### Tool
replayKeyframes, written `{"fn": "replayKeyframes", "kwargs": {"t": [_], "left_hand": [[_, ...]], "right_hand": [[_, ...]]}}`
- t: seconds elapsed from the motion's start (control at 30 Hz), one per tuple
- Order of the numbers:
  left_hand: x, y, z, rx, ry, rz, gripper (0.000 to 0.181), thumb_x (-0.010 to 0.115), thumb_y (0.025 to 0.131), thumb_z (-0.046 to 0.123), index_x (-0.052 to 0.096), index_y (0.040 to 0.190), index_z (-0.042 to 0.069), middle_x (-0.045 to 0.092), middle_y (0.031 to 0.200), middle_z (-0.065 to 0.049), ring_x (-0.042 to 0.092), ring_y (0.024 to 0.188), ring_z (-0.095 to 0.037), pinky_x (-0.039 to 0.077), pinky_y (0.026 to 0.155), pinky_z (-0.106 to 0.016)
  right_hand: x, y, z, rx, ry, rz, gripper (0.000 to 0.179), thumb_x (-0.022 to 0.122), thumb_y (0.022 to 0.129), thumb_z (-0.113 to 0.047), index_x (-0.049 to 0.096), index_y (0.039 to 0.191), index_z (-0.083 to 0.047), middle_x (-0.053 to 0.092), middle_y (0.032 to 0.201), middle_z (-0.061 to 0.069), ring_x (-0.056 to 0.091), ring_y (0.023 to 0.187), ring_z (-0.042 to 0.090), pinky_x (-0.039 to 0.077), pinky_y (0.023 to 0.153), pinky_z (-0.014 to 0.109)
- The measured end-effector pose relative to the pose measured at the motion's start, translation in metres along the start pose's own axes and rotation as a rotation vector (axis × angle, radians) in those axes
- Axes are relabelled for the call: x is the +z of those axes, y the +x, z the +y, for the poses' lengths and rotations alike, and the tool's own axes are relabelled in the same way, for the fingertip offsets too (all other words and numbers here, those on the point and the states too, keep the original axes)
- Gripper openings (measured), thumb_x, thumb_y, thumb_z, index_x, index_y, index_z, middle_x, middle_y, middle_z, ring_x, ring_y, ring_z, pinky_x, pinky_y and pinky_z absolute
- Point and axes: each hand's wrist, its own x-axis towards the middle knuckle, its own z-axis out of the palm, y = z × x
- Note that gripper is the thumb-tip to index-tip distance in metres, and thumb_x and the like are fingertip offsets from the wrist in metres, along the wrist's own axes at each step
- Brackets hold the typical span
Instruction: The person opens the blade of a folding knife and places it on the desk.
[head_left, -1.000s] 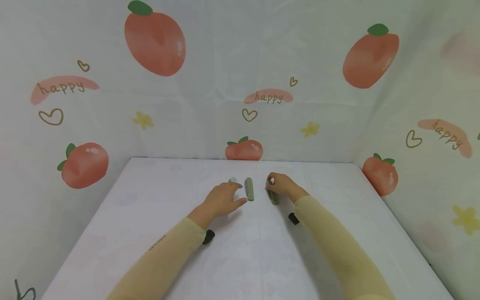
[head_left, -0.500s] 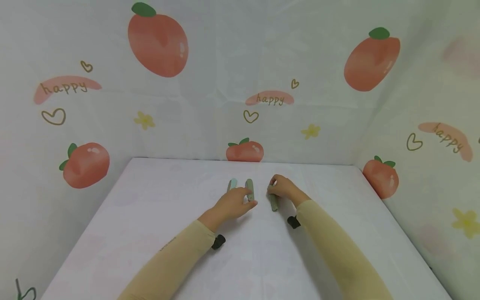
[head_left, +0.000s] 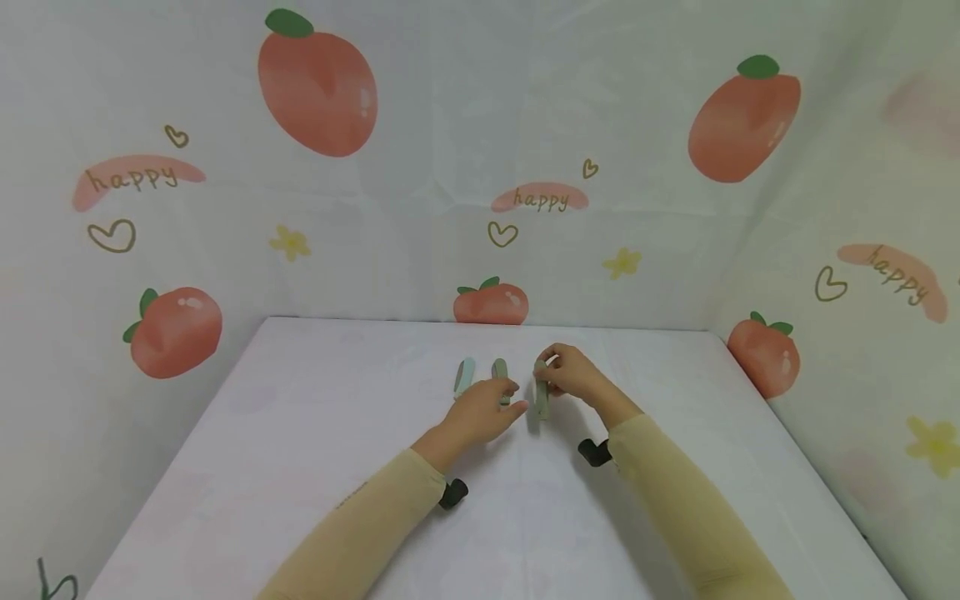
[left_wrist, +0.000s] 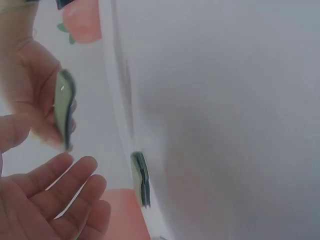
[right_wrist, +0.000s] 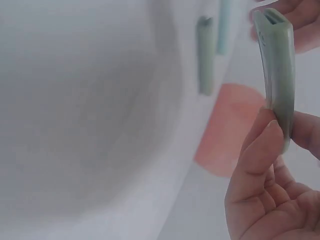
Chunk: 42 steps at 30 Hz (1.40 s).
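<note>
Sage-green slim piece (head_left: pixel 542 404) was at the centre of the head view, pinched between the right hand's (head_left: pixel 573 371) thumb and fingers; the left hand (head_left: pixel 480 412) beside it had its fingers extended and grasped nothing. "Happy" could be read on the backdrop (head_left: pixel 420 267) at upper left, upper centre and right, while lettering at lower left was cut off. Print on the left sleeve (head_left: pixel 356 525) was too small to read. The left hand hid part of a second green piece (head_left: pixel 500 368); a pale blue piece (head_left: pixel 467 375) lay near it.
</note>
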Motion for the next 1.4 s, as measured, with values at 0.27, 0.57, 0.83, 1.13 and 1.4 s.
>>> {"fn": "replayKeyframes", "kwargs": {"t": [0.27,0.57,0.83,1.13,1.4], "left_hand": [[0.004,-0.002,0.008,-0.004,-0.076,0.038,0.045,0.057,0.102,0.042,0.060,0.131,0.008,0.071,0.111,-0.001,0.066,0.105,-0.020,0.053,0.085,-0.037],[0.005,-0.002,0.012,0.034,-0.168,0.107,0.040,0.060,0.101,0.038,0.060,0.126,0.006,0.069,0.092,0.005,0.062,0.076,-0.007,0.050,0.067,-0.027],[0.001,-0.004,0.014,0.081,-0.209,0.161,0.029,0.065,0.099,0.032,0.062,0.113,0.007,0.065,0.082,0.005,0.057,0.065,-0.006,0.048,0.060,-0.024],[-0.006,-0.006,0.011,0.159,-0.179,0.178,0.022,0.061,0.101,0.033,0.058,0.101,0.011,0.057,0.071,0.007,0.051,0.056,-0.005,0.043,0.053,-0.022],[-0.009,-0.009,0.007,0.224,-0.202,0.121,0.022,0.057,0.103,0.033,0.054,0.093,0.014,0.053,0.064,0.008,0.047,0.055,-0.005,0.039,0.052,-0.022]], "right_hand": [[0.003,-0.018,-0.010,-0.041,0.123,0.002,0.031,0.066,0.097,-0.012,0.052,0.120,0.003,0.064,0.087,0.012,0.065,0.069,0.022,0.057,0.066,0.031],[0.006,-0.029,-0.019,-0.056,0.201,0.039,0.031,0.068,0.096,-0.012,0.052,0.118,0.001,0.065,0.087,0.010,0.063,0.068,0.017,0.056,0.067,0.030],[0.006,-0.039,-0.024,-0.120,0.262,0.050,0.033,0.068,0.097,-0.012,0.051,0.120,0.003,0.068,0.087,0.011,0.067,0.071,0.019,0.057,0.069,0.031],[0.007,-0.045,-0.025,-0.170,0.299,-0.017,0.030,0.063,0.100,-0.014,0.051,0.120,0.004,0.068,0.090,0.011,0.069,0.079,0.032,0.058,0.073,0.033],[0.007,-0.051,-0.024,-0.227,0.307,-0.095,0.029,0.060,0.102,-0.013,0.050,0.122,0.005,0.068,0.094,0.010,0.067,0.078,0.029,0.057,0.073,0.033]]}}
